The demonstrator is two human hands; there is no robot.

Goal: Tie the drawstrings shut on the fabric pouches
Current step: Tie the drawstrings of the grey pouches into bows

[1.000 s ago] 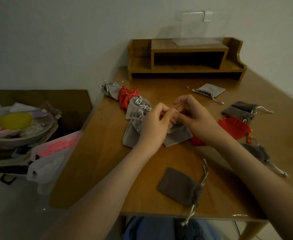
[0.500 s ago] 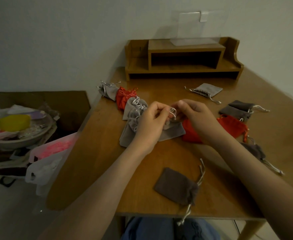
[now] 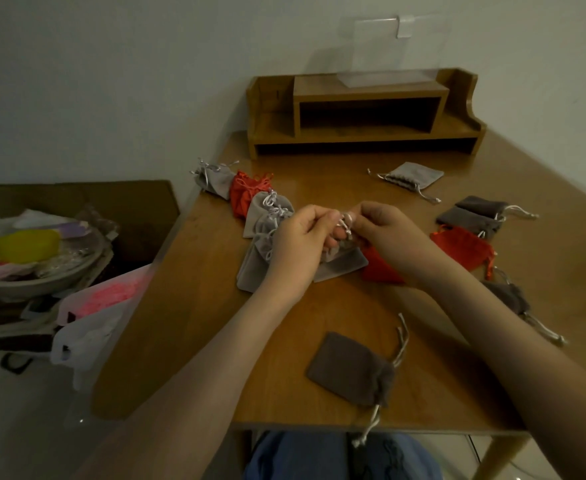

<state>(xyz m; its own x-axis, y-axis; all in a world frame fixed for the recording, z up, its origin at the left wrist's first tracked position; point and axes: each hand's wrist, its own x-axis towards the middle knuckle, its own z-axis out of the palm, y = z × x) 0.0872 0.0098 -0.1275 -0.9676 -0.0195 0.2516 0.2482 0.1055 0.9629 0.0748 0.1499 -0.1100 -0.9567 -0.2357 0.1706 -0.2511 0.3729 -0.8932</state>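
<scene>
A light grey pouch (image 3: 341, 264) lies at the table's middle, mostly under my hands. My left hand (image 3: 298, 249) and my right hand (image 3: 390, 239) meet above it, each pinching its white drawstring (image 3: 346, 225), which loops between the fingertips. To the left, several cinched grey pouches (image 3: 267, 216) and a red pouch (image 3: 244, 195) lie in a row. A dark grey pouch (image 3: 352, 368) rests near the front edge, cords trailing over it. On the right lie a red pouch (image 3: 462, 245), dark grey pouches (image 3: 475, 213) and one more (image 3: 507, 296).
A light grey pouch (image 3: 411, 174) lies in front of a wooden desk shelf (image 3: 364, 112) at the back. Left of the wooden table (image 3: 194, 306) sits clutter: a bowl with a yellow object (image 3: 26, 245) and plastic bags (image 3: 90, 317).
Both hands have drawn closer together over the light grey pouch, working its drawstring. The red pouch under my right hand shows more.
</scene>
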